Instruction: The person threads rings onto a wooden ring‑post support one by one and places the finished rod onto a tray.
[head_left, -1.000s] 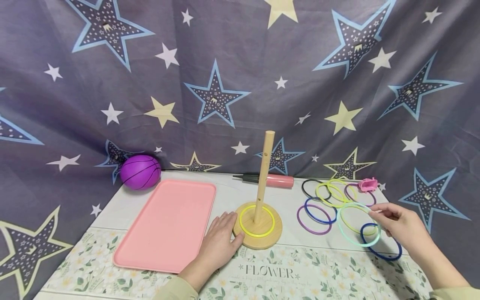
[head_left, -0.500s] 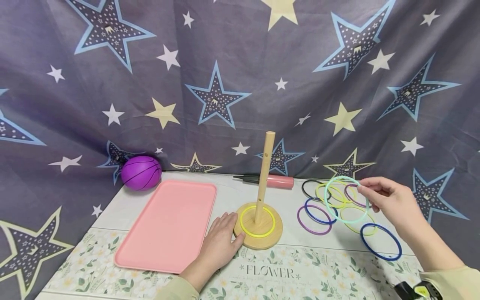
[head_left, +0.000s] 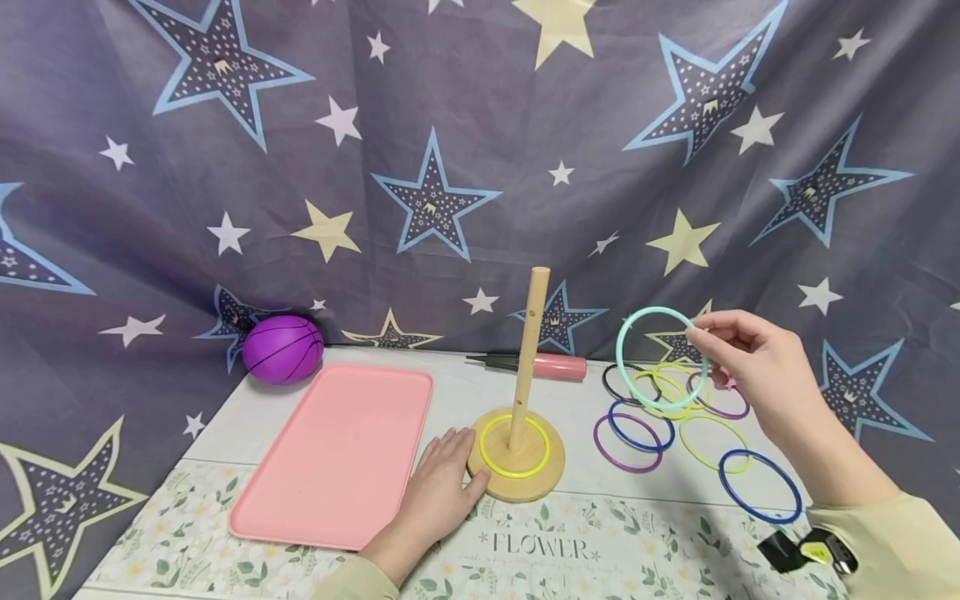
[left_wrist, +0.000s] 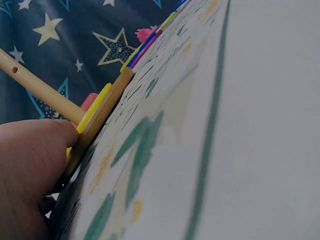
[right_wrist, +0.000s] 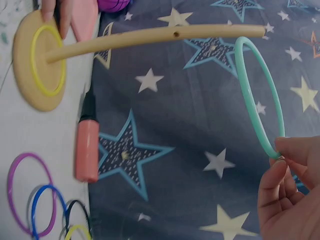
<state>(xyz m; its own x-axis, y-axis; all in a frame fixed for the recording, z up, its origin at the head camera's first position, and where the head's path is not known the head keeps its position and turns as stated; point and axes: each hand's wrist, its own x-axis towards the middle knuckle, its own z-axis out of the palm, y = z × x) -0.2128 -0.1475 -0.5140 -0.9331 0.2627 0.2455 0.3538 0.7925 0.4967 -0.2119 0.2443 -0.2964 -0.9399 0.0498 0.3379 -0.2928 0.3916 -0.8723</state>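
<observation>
Between thumb and fingers, my right hand (head_left: pixel 757 367) pinches a mint-green ring (head_left: pixel 619 354) by its edge, raised above the loose rings at the right. In the right wrist view that mint ring (right_wrist: pixel 245 85) hangs in the air near the top end of the wooden peg (right_wrist: pixel 150 37). The peg (head_left: pixel 530 350) stands upright on a round wooden base (head_left: pixel 553 479), where one yellow ring (head_left: pixel 546 454) lies around it. My left hand (head_left: pixel 438 492) rests on the left edge of the base, fingers extended; the left wrist view shows the thumb (left_wrist: pixel 65 131) against the base's rim.
Several loose rings, among them a purple ring (head_left: pixel 597 450) and a dark blue ring (head_left: pixel 798 500), lie at the right. Behind the peg is a pink-and-black hand pump (head_left: pixel 558 367). A pink tray (head_left: pixel 337 458) and a purple ball (head_left: pixel 282 350) are at the left.
The right hand has lifted the mint-green ring up off the loose rings and carried it left towards the peg. The left hand has stayed on the base.
</observation>
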